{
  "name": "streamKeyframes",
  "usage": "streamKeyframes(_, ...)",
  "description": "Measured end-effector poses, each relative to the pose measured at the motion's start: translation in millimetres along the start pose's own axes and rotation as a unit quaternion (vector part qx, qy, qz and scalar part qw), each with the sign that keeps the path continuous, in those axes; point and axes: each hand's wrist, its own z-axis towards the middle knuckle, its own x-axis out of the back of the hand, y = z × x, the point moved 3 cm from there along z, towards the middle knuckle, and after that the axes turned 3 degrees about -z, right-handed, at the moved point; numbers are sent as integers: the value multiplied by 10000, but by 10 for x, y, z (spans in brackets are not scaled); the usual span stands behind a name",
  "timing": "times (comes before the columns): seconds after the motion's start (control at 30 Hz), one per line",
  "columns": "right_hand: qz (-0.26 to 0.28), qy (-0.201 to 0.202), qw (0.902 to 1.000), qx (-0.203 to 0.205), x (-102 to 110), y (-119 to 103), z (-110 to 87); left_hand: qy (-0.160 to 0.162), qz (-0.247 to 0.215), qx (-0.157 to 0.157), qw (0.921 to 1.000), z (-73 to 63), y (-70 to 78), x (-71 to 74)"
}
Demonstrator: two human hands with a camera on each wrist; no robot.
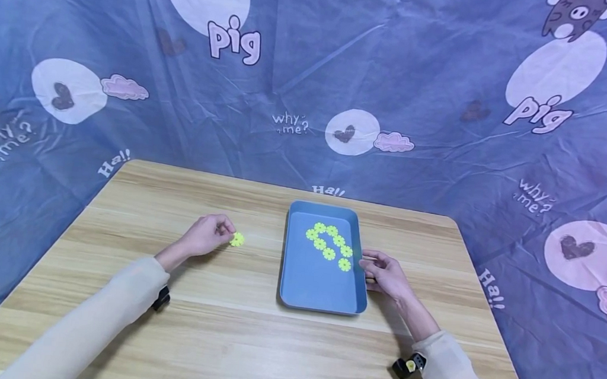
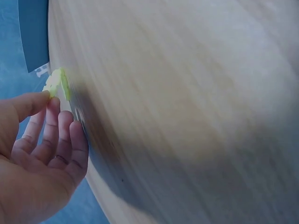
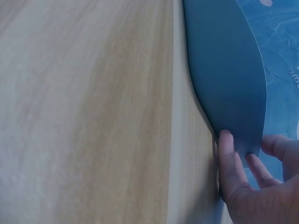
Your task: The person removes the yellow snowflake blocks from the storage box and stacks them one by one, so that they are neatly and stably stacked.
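Observation:
My left hand (image 1: 208,235) pinches a yellow flower-shaped piece (image 1: 237,239) between thumb and fingers, low over the table left of the tray. From the left wrist the piece (image 2: 60,83) shows at the thumb tip, with the other fingers loosely bent below. A blue-grey rectangular tray (image 1: 308,291) lies on the table, with several like yellow flower pieces (image 1: 329,253) in a curved loop on its floor. My right hand (image 1: 386,274) holds the tray's right side, thumb at the rim and fingers against the outer wall (image 3: 229,84).
The wood-grain table (image 1: 248,352) ends at a back edge just behind the tray. A blue printed cloth (image 1: 301,76) hangs behind and beside it. Dark devices are worn at the wrists, one by the right sleeve (image 1: 447,367).

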Motion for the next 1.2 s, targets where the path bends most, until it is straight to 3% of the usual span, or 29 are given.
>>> streamKeyframes(0.3, 42, -34, 10000, -22, 7, -2, 17, -105, 110, 160, 9998, 73, -17, -34)
streamKeyframes(0.57, 47, -58, 10000, 6, 10, -2, 27, -116, 228, 93, 9996, 124, -56, -44)
streamKeyframes(1.2, -31, -29, 10000, -17, 3, -7, 11, -77, 307, 108, 9994, 107, -58, -32)
